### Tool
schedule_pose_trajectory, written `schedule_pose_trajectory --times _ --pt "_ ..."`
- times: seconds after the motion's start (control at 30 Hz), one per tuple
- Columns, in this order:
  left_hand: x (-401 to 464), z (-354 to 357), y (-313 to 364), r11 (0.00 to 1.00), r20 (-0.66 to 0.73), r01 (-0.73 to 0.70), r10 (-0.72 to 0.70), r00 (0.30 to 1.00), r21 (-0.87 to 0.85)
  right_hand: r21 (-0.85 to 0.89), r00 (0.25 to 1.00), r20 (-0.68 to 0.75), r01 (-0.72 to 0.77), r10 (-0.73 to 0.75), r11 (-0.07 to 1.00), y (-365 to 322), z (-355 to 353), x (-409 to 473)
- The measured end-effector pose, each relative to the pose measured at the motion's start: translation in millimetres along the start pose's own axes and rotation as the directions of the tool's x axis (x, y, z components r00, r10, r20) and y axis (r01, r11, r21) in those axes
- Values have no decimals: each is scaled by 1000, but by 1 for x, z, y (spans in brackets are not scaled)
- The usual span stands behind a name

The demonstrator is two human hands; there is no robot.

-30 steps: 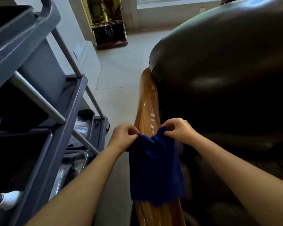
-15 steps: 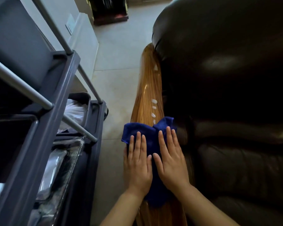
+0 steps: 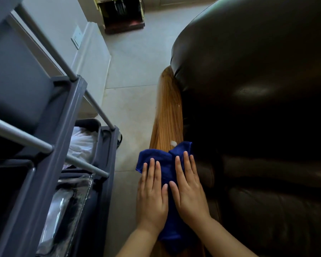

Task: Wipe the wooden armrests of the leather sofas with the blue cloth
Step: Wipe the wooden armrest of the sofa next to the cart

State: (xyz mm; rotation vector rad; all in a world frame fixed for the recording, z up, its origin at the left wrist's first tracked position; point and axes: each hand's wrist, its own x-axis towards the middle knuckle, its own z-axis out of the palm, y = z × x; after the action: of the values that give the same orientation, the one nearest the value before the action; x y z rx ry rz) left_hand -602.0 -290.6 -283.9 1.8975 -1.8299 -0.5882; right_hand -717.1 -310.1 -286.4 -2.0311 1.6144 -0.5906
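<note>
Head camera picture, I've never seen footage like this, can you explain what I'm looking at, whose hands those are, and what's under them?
There is no machine here. The camera is worn on a person's head and looks forward and down, so you see the wearer's own two bare arms reaching in from the bottom. The left hand and the right hand lie flat, side by side, fingers spread, pressing a blue cloth onto a glossy wooden armrest. Nothing is gripped; the cloth is pinned under the palms. A small white blob sits on the wood just beyond the cloth's far edge. Right of the armrest is the dark leather sofa. On the left stands a grey cart with shelves, on a pale tiled floor.
</note>
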Motion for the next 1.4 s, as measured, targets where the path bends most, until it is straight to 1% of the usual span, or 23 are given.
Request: schedule_pose_trajectory --times 0.13,0.43,0.6,0.8,0.93,1.03,1.1,1.2,1.27,1.33,1.4 --pt "34 -4 -1 999 14 -22 23 1000 -25 28 1000 -6 -14 14 1000 1 -2 33" --pt "112 -12 3 994 18 -62 63 998 -88 -25 998 -56 -41 39 999 1 -7 109" --pt "147 -11 4 987 30 -57 63 998 -153 -30 995 -94 -30 27 999 5 -11 142" --pt "201 -10 0 954 73 -46 71 995 -296 -18 988 -155 0 -3 1000 6 -18 189" --pt "235 -9 -7 932 105 -46 90 990 -361 -62 983 -185 1 -13 998 11 -19 213" --pt "255 -6 -9 924 135 -21 79 988 -383 -150 974 -223 -71 37 986 14 -16 225" --pt "259 -5 -6 910 123 -2 58 991 -415 -186 972 -229 -94 50 978 15 -17 231" --pt "252 -5 -7 888 118 24 34 992 -459 -189 977 -209 -79 38 979 14 -18 230" --pt "238 -6 -10 893 125 9 53 991 -450 -183 985 -175 -46 14 982 13 -18 220" --pt "218 -11 -14 911 178 -6 87 980 -413 -146 996 -86 -10 -2 989 12 -21 207" --pt "201 -21 -21 937 263 -32 130 956 -348 -36 1000 26 2 -1 999 11 -35 194"
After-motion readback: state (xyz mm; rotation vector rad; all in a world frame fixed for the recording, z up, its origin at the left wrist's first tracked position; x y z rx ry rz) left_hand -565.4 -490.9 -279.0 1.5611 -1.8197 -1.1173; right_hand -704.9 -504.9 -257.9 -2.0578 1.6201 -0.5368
